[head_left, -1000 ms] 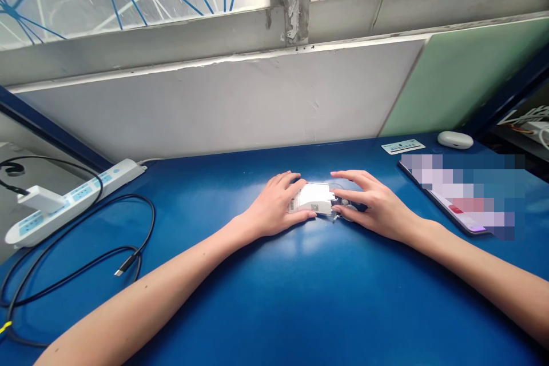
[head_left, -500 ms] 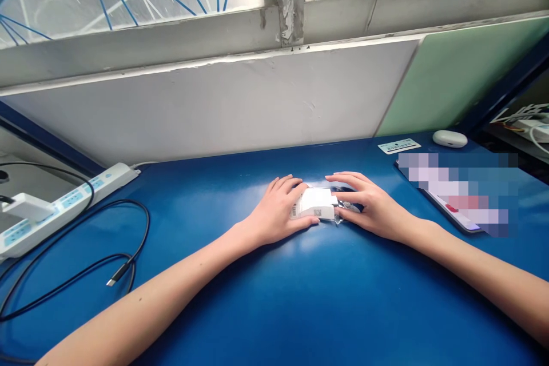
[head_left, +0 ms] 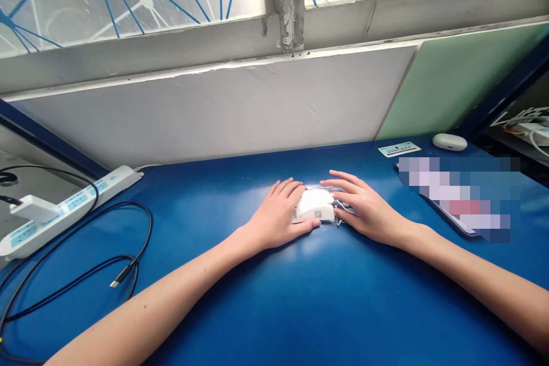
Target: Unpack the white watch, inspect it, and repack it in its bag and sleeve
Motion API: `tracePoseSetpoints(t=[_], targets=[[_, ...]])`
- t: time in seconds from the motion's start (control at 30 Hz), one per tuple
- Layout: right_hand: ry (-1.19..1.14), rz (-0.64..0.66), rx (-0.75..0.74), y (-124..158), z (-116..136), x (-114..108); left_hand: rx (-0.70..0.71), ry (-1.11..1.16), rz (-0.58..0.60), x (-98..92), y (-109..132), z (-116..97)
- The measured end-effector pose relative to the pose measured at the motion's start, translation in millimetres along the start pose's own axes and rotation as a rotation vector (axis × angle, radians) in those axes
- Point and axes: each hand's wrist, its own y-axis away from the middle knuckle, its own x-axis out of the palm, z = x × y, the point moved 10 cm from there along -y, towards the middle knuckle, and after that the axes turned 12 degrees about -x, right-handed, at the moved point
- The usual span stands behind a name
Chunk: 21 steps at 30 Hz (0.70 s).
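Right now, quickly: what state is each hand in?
Left hand: closed around the left end of the white box.
Right hand: fingers spread at the box's right end; whether they grip anything cannot be told.

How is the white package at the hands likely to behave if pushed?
The white package shows a flat side and sits low on the blue table, so it would probably slide rather than roll. The shiny clear film at its edge could make it slippery. Its small size suggests it is light.
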Motion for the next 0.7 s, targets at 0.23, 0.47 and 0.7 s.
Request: tracePoseSetpoints(t=[0.23, 0.47, 0.7], targets=[[0.047, 0.022, -0.046, 0.9, 0.6, -0.9, -0.004, -0.018, 0.009, -0.2, -0.2, 0.7], [0.027, 0.032, -0.027, 3.3, -4.2, -1.7, -0.028, -0.018, -0.019, -2.2, 1.0, 2.1], [-0.019, 0.049, -0.027, 4.8, -8.1, -2.9, -0.038, -0.027, -0.009, -3.5, 1.2, 1.4]])
